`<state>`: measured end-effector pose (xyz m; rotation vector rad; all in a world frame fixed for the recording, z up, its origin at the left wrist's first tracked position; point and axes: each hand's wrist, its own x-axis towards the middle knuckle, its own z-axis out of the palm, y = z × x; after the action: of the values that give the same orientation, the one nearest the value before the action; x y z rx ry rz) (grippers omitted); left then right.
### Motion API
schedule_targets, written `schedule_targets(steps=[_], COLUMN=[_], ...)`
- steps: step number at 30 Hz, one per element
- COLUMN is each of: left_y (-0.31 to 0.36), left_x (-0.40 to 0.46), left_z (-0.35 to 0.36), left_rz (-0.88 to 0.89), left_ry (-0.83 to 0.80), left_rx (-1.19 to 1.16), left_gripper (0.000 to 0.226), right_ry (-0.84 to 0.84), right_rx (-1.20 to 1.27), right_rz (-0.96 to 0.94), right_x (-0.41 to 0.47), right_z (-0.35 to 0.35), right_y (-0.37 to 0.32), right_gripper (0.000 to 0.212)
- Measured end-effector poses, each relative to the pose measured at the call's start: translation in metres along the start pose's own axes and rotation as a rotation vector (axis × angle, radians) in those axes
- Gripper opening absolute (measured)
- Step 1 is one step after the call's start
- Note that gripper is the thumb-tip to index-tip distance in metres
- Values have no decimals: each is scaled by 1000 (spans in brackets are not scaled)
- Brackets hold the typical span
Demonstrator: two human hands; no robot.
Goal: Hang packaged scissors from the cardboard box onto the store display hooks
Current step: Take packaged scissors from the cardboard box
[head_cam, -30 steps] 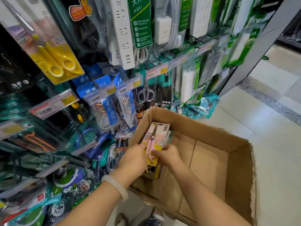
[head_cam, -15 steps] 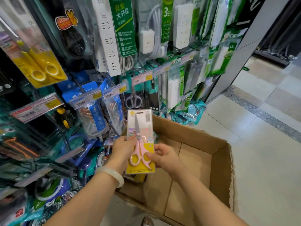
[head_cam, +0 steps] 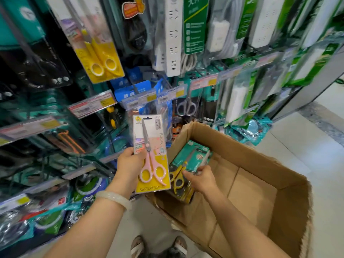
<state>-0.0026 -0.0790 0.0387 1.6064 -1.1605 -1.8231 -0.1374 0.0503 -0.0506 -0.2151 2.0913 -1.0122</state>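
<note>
We have a single head-worn wide-angle view. It faces forward and down, close to both forearms, covering the display rack (head_cam: 130,75) at left, the cardboard box (head_cam: 260,183) and floor (head_cam: 325,155) at right.

You're standing right up against a packed display rack (head_cam: 204,84), with white power strips (head_cam: 174,34) hanging up top and price tags (head_cam: 93,106) along the rails. To your right the pale tiled floor (head_cam: 297,146) runs past a grey speckled strip (head_cam: 323,121). Lighting's bright and even.
</note>
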Motion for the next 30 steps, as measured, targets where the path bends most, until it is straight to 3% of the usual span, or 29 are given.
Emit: schedule_targets(steps=[4,6,8,12,20,30], left_y=[1,1,2,4,16,69], left_x=[3,6,7,10,6,-13], left_z=[-4,-5,-6,-6,5,-9], left_rz=[-11,-13,-11,12,105,255], left_ry=[-6,-24,-59,-108,-218,-371], left_rx=[22,32,42,83,139,29], left_gripper=[10,9,6,5,14,19], right_ry=[100,129,124,129,312,414], right_rx=[-89,-58,-4,211,547,606], right_rz=[56,90,115,176,-118,-410], right_x=[11,18,20,13,-42,-79], right_z=[13,16,18,18,4,-4], right_y=[1,2,-1,-8,-35,-110], right_gripper=[62,54,31,23,23,22])
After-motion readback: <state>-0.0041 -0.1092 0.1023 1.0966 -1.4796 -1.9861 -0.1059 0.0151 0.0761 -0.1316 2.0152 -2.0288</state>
